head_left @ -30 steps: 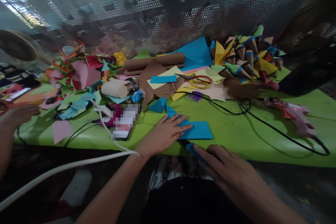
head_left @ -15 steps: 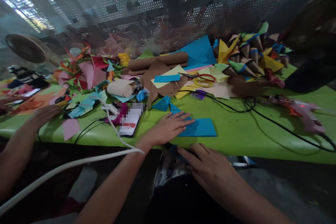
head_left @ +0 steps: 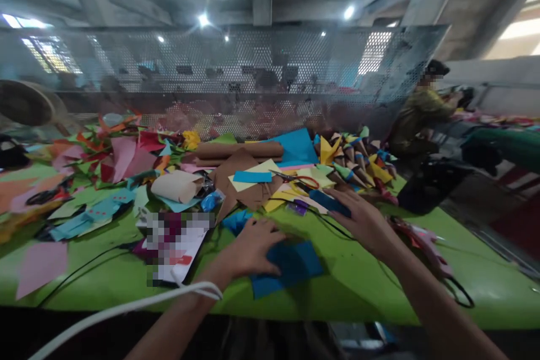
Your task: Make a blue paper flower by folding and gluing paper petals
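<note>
On the green table, my left hand (head_left: pixel 255 244) reaches over the work with fingers apart and bent. Its thumb lies at the edge of a blue paper sheet (head_left: pixel 297 267), and its fingertips are close to a small folded blue paper (head_left: pixel 237 221). Farther right, my right hand (head_left: pixel 363 219) is raised above the table, closed on a dark blue flat strip (head_left: pixel 329 202); what the strip is made of I cannot tell. Behind it lie scissors (head_left: pixel 306 181) with red and yellow handles. A blue strip of paper (head_left: pixel 252 177) rests on a pale yellow sheet.
A pink glue gun (head_left: pixel 426 239) with its cord lies at the right. A phone (head_left: pixel 185 253) lies at the left, near a white cable (head_left: pixel 126 309). Paper cones (head_left: pixel 358 160), brown rolls (head_left: pixel 240 152) and coloured scraps (head_left: pixel 126 160) are heaped behind. A person (head_left: pixel 422 109) is at far right.
My right hand has risen from the table's front edge to above the table, carrying the dark blue strip. My left hand no longer lies flat, and the blue sheet has turned. The view has tilted up.
</note>
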`<state>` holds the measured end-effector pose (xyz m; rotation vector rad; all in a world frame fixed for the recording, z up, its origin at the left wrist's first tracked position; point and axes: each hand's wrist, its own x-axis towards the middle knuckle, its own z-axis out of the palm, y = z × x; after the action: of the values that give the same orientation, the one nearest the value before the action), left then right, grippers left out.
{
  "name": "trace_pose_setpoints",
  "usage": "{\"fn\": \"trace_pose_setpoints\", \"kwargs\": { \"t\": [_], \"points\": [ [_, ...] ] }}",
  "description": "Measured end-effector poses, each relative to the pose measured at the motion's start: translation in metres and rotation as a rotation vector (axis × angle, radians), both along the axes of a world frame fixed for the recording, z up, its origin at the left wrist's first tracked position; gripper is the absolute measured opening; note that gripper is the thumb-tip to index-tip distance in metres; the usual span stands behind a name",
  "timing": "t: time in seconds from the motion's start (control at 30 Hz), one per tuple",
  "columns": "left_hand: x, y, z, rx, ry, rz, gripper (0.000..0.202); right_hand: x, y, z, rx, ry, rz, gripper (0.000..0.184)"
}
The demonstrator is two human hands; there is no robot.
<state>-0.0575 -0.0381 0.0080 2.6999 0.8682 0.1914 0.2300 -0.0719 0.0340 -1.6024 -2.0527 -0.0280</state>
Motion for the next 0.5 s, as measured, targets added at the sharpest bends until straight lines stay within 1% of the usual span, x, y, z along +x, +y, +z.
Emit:
{"fn": "trace_pose_setpoints", "kwargs": {
  "t": [0.03, 0.07, 0.17, 0.2, 0.27, 0.37, 0.43, 0.5],
  "points": [
    [0.001, 0.001, 0.001, -0.005, -0.006, 0.012, 0.060, -0.002, 0.020, -0.001, -0.025, -0.010, -0.031, 0.046],
    [0.002, 0.002, 0.002, -0.025, -0.011, 0.026, 0.051, -0.005, 0.040, -0.003, -0.080, -0.017, -0.069, 0.047],
    [0.007, 0.007, 0.004, -0.177, -0.076, 0.064, 0.015, -0.018, 0.089, -0.009, -0.102, -0.007, -0.133, 0.040],
    [0.009, 0.010, 0.004, -0.232, -0.131, 0.088, 0.010, -0.021, 0.103, -0.011, -0.108, 0.004, -0.147, 0.038],
    [0.014, 0.019, 0.004, -0.308, -0.288, 0.169, 0.009, -0.024, 0.123, -0.016, -0.121, 0.040, -0.176, 0.036],
    [0.025, 0.038, 0.002, -0.338, -0.557, 0.322, 0.018, -0.020, 0.138, -0.019, -0.152, 0.133, -0.175, 0.032],
    [0.033, 0.052, 0.000, -0.373, -0.724, 0.399, 0.022, -0.016, 0.138, -0.016, -0.172, 0.224, -0.135, 0.029],
    [0.041, 0.064, -0.004, -0.414, -0.838, 0.442, 0.023, -0.015, 0.132, -0.010, -0.179, 0.340, -0.082, 0.032]
  ]
}}
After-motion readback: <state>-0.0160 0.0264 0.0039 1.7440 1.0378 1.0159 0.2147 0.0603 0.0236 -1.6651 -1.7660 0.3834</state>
